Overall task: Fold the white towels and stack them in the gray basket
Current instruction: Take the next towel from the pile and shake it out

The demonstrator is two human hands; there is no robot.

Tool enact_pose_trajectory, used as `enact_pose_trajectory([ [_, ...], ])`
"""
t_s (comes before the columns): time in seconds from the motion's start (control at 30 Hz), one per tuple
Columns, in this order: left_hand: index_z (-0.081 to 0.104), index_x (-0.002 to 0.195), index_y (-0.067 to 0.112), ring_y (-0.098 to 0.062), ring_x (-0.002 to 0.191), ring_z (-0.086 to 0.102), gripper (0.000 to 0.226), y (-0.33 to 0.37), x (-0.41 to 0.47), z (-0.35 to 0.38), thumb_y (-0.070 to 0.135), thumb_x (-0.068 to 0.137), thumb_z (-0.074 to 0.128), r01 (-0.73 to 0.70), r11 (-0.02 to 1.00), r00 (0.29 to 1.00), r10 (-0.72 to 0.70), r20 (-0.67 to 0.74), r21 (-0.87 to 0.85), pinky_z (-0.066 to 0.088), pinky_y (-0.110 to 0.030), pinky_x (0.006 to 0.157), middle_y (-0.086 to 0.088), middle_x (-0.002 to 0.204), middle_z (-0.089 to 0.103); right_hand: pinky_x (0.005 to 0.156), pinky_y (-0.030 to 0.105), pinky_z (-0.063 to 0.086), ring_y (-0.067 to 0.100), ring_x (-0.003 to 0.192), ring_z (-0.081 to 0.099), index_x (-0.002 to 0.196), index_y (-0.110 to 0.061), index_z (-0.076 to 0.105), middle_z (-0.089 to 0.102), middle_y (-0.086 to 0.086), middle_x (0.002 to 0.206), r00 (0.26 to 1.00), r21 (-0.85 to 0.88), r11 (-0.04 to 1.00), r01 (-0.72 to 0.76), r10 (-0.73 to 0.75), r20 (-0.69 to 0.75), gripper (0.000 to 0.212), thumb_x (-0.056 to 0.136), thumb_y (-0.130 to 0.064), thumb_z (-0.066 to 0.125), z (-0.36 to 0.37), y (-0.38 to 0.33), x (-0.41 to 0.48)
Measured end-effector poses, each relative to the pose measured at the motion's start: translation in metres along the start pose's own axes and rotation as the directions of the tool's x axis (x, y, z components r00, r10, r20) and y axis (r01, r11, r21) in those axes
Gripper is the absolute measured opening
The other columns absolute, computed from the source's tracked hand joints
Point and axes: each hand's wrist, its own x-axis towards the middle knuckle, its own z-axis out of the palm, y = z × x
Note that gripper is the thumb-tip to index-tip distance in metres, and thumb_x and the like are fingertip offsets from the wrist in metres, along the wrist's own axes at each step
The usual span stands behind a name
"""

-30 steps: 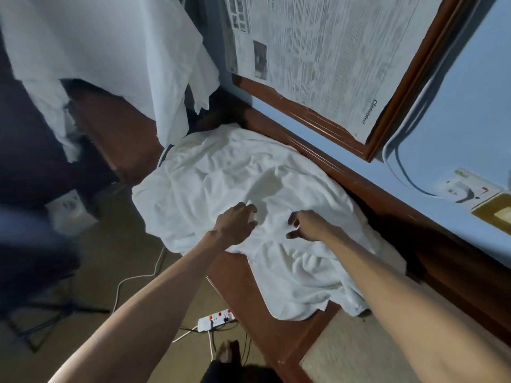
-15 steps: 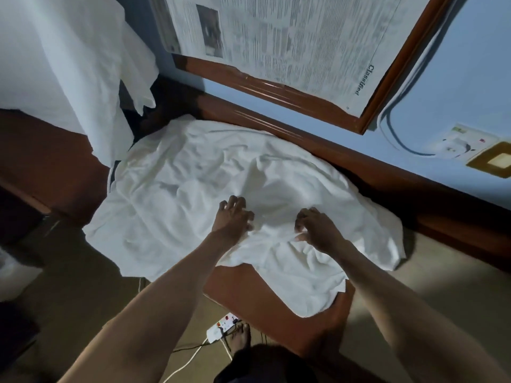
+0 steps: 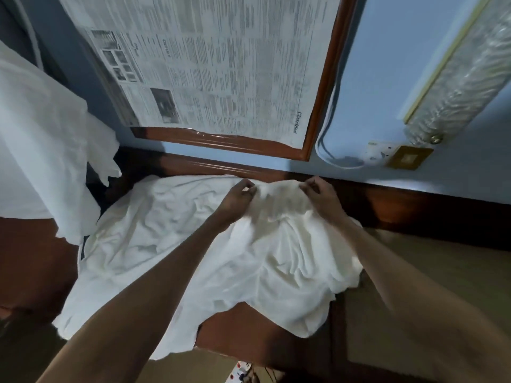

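Left hand (image 3: 237, 199): is pinching the far edge of the towel (image 3: 166, 244), fingers curled on a bunch of cloth.
Right hand (image 3: 323, 200): is pinching the same edge, just right of the left hand.
Towel: is lying crumpled on the desk (image 3: 237, 338), nearer the person than both hands and overhanging the desk's near edge.
Basket: not in view.
Risk 1: the hands are gripping close together, probably not at the corners, so a lift is likely to leave a crooked fold.
Risk 2: a slipping pinch is likely to let the overhang drag the towel to the floor.
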Motion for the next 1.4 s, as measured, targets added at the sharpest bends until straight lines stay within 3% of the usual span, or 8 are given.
enact_pose_trajectory([
  [0.1,0.055,0.084,0.023,-0.011,0.073,0.049,0.023,0.055,0.012,0.013,0.027,0.106,0.052,-0.096,0.995,0.995,0.095,0.042,0.001,0.038,-0.028,0.061,0.003,0.084,0.057,0.063,0.023,0.037,0.006,0.066,0.045,0.085,-0.007,0.058,0.054,0.0,0.076,0.99,0.068,0.997,-0.018,0.027,-0.135,0.017,0.099,-0.017,0.061,-0.036,-0.022,0.003],
  [0.37,0.063,0.082,0.016,-0.008,0.069,0.051,0.019,0.178,0.015,0.082,0.016,0.101,0.058,-0.288,0.957,0.94,0.287,0.183,-0.021,0.04,-0.023,0.062,0.003,0.077,0.059,0.059,0.019,0.039,0.007,0.069,0.048,0.074,-0.011,0.057,0.056,-0.003,0.076,0.933,0.228,0.972,-0.057,0.134,-0.335,0.029,0.102,-0.017,0.053,-0.163,-0.049,-0.027],
  [0.47,0.064,0.082,0.017,0.001,0.061,0.052,0.019,0.218,0.006,0.123,0.016,0.101,0.058,-0.362,0.932,0.905,0.352,0.239,-0.001,0.04,-0.015,0.059,0.006,0.076,0.06,0.063,0.031,0.036,0.013,0.069,0.045,0.076,-0.011,0.057,0.051,0.0,0.072,0.895,0.286,0.958,-0.036,0.158,-0.417,0.027,0.102,-0.019,0.055,-0.212,-0.044,-0.048],
  [0.7,0.06,0.091,0.01,0.0,0.052,0.038,0.016,0.293,-0.032,0.232,0.014,0.104,0.053,-0.452,0.892,0.849,0.437,0.296,-0.019,0.031,-0.011,0.051,0.001,0.077,0.05,0.049,0.018,0.041,0.0,0.05,0.049,0.091,-0.006,0.059,0.05,0.002,0.071,0.811,0.455,0.888,0.066,0.218,-0.543,0.014,0.102,-0.012,0.053,-0.328,-0.021,-0.108],
  [0.87,0.062,0.085,0.015,-0.013,0.07,0.045,0.015,0.331,-0.059,0.324,0.014,0.099,0.06,-0.411,0.902,0.853,0.431,0.295,-0.133,0.034,-0.027,0.061,-0.001,0.078,0.055,0.053,0.02,0.043,0.001,0.052,0.051,0.09,-0.005,0.065,0.053,0.003,0.073,0.769,0.495,0.863,0.102,0.247,-0.589,0.023,0.103,-0.019,0.052,-0.415,0.012,-0.145],
  [0.97,0.063,0.084,0.013,-0.012,0.072,0.049,0.016,0.35,-0.075,0.379,0.018,0.098,0.059,-0.414,0.903,0.849,0.428,0.31,-0.11,0.038,-0.021,0.058,-0.002,0.085,0.059,0.062,0.027,0.045,0.01,0.064,0.057,0.078,-0.011,0.063,0.059,0.008,0.078,0.754,0.564,0.815,0.133,0.286,-0.592,0.025,0.1,-0.02,0.056,-0.464,0.039,-0.163],
  [1.1,0.064,0.098,-0.007,-0.009,0.066,0.05,0.021,0.373,-0.099,0.445,0.013,0.102,0.055,-0.344,0.923,0.877,0.381,0.294,-0.172,0.038,-0.013,0.051,-0.009,0.088,0.057,0.07,0.031,0.047,0.019,0.083,0.06,0.088,-0.007,0.068,0.063,0.012,0.088,0.708,0.587,0.793,0.159,0.323,-0.628,0.023,0.1,-0.024,0.059,-0.523,0.074,-0.185],
  [1.4,0.073,0.09,0.009,-0.025,0.081,0.064,0.017,0.416,-0.124,0.566,0.016,0.1,0.06,-0.099,0.906,0.865,0.283,0.415,-0.412,0.052,-0.036,0.077,-0.008,0.087,0.071,0.072,0.038,0.045,0.024,0.082,0.058,0.083,-0.009,0.066,0.062,0.016,0.087,0.612,0.583,0.793,0.178,0.374,-0.696,0.03,0.081,-0.038,0.061,-0.63,0.141,-0.24],
])
